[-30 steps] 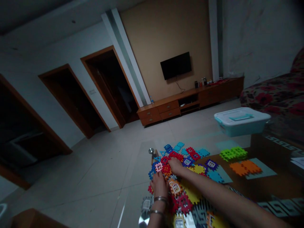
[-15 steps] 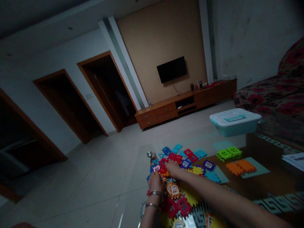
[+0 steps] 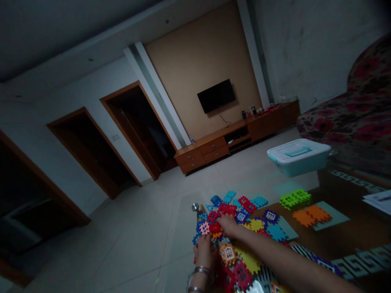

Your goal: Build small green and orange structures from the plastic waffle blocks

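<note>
My left hand [image 3: 204,249], with metal bangles at the wrist, is low over a pile of plastic interlocking blocks. Its fingers curl down beside a pink window block [image 3: 204,228]; what they grip is hidden. Reaching in from the right, my right hand [image 3: 227,226] has its bent fingers closed at the edge of a red interlocking block [image 3: 215,228]. More red blocks [image 3: 227,209] lie just beyond it. Close by are a purple window block [image 3: 241,216], an orange window block [image 3: 227,253] and a yellow block [image 3: 257,224].
The pile lies on a glass-topped table [image 3: 332,240]. Green blocks [image 3: 295,198] and orange blocks [image 3: 312,215] are grouped to the right. Behind them stands a lidded teal box [image 3: 299,156]. Paper [image 3: 378,202] lies at the right edge. A floral sofa [image 3: 330,118] and TV cabinet [image 3: 214,150] are farther off.
The camera view has tilted and shifted slightly, so the pile sits a little lower and more to the right. Both hands stay over the same part of the pile, with a red block more visible between them.
</note>
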